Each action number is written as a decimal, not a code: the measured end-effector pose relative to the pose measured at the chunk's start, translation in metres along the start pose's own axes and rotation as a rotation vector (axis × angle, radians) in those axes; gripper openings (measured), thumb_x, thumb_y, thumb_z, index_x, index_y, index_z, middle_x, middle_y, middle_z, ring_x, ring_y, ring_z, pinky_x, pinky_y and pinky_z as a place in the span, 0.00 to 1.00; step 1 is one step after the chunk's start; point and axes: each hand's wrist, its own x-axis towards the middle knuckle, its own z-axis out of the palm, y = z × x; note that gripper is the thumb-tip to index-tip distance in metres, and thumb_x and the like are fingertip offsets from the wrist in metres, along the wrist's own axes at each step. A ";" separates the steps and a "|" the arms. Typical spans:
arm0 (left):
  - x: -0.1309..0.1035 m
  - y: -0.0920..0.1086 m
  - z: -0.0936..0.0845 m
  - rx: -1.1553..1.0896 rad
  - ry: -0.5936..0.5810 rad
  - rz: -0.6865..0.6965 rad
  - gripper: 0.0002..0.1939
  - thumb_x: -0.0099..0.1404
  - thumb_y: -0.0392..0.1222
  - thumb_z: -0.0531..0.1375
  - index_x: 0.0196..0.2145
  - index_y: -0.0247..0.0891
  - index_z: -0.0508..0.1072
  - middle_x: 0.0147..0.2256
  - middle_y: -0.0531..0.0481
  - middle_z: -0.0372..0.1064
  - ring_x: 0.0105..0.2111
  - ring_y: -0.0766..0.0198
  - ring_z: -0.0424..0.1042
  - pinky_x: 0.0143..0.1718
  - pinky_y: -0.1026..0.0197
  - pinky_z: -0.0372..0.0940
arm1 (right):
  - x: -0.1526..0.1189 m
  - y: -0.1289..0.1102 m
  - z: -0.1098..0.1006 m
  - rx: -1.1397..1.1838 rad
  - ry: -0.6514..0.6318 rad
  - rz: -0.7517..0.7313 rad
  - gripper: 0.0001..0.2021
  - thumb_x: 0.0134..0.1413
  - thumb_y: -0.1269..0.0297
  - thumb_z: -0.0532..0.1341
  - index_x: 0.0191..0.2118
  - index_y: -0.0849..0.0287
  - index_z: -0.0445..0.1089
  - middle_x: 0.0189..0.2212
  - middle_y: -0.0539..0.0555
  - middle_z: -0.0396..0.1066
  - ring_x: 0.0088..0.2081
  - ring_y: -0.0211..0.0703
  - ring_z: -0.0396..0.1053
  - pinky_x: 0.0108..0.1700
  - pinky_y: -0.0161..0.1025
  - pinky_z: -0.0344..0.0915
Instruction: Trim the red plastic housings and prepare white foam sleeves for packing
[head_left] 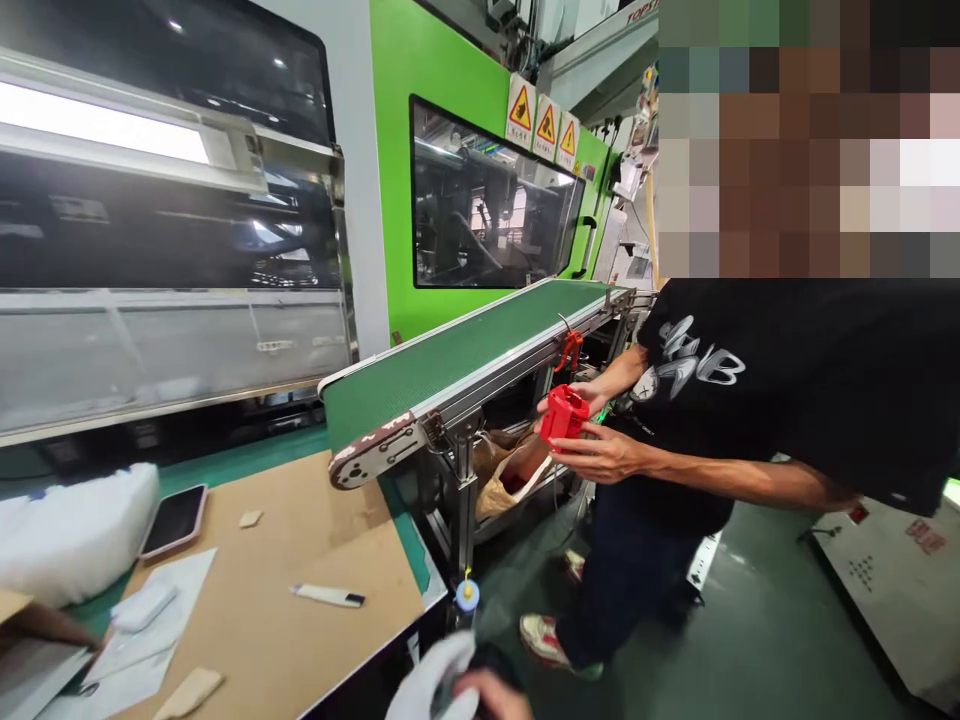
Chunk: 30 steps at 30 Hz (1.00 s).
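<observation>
There are three warning signs (pixel 546 123), one phone (pixel 174 521), one red block (pixel 562 418)

- A bright green machine wall (pixel 391 170) bore a dark window (pixel 480 220) and warning signs (pixel 546 125).
- A green conveyor (pixel 450 340) ran before it.
- At left, a glossy dark panel (pixel 165 235) showed a white strip of light (pixel 105 115).
- Brown board (pixel 285 545) partly covered the green counter (pixel 247 458).
- The dark floor (pixel 772 620) shone faintly near a pale cabinet (pixel 885 590).

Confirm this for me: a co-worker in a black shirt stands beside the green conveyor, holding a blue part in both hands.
Not quite: the part is red, not blue, as the head view shows. The co-worker in the black shirt does hold it in both hands beside the green conveyor.
</observation>
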 end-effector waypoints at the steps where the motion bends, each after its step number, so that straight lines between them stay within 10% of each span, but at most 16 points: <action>1: 0.014 0.005 0.008 -0.014 -0.010 0.021 0.22 0.66 0.44 0.64 0.57 0.46 0.70 0.59 0.46 0.67 0.58 0.52 0.68 0.61 0.42 0.64 | 0.005 0.004 -0.011 -0.001 0.037 -0.014 0.12 0.65 0.54 0.59 0.47 0.55 0.73 0.44 0.55 0.74 0.43 0.44 0.73 0.45 0.44 0.74; 6: 0.089 0.051 0.058 -0.126 0.183 0.379 0.41 0.60 0.41 0.66 0.67 0.41 0.53 0.66 0.37 0.57 0.65 0.49 0.60 0.67 0.43 0.55 | 0.060 -0.001 -0.076 -0.229 0.427 -0.148 0.16 0.61 0.55 0.62 0.52 0.55 0.71 0.50 0.58 0.75 0.52 0.53 0.72 0.56 0.55 0.67; 14: 0.119 0.044 0.102 -0.237 0.461 0.389 0.46 0.55 0.41 0.69 0.65 0.39 0.50 0.65 0.34 0.57 0.63 0.48 0.63 0.65 0.45 0.59 | 0.107 0.008 -0.069 -0.461 0.104 -0.299 0.26 0.67 0.54 0.56 0.66 0.56 0.58 0.57 0.60 0.71 0.58 0.53 0.69 0.69 0.67 0.41; 23: 0.092 0.051 0.075 -0.314 0.471 0.341 0.48 0.55 0.45 0.71 0.66 0.46 0.51 0.62 0.40 0.62 0.56 0.48 0.70 0.61 0.47 0.65 | 0.088 -0.018 -0.035 -0.337 0.180 -0.315 0.23 0.62 0.53 0.62 0.59 0.55 0.66 0.54 0.59 0.72 0.56 0.55 0.68 0.58 0.56 0.66; 30: 0.009 0.045 0.005 -0.148 0.567 0.397 0.46 0.51 0.48 0.73 0.63 0.43 0.58 0.57 0.38 0.65 0.54 0.45 0.71 0.59 0.45 0.67 | 0.034 -0.082 0.000 -0.260 0.166 -0.470 0.26 0.59 0.55 0.66 0.60 0.56 0.64 0.49 0.60 0.71 0.52 0.54 0.69 0.55 0.51 0.65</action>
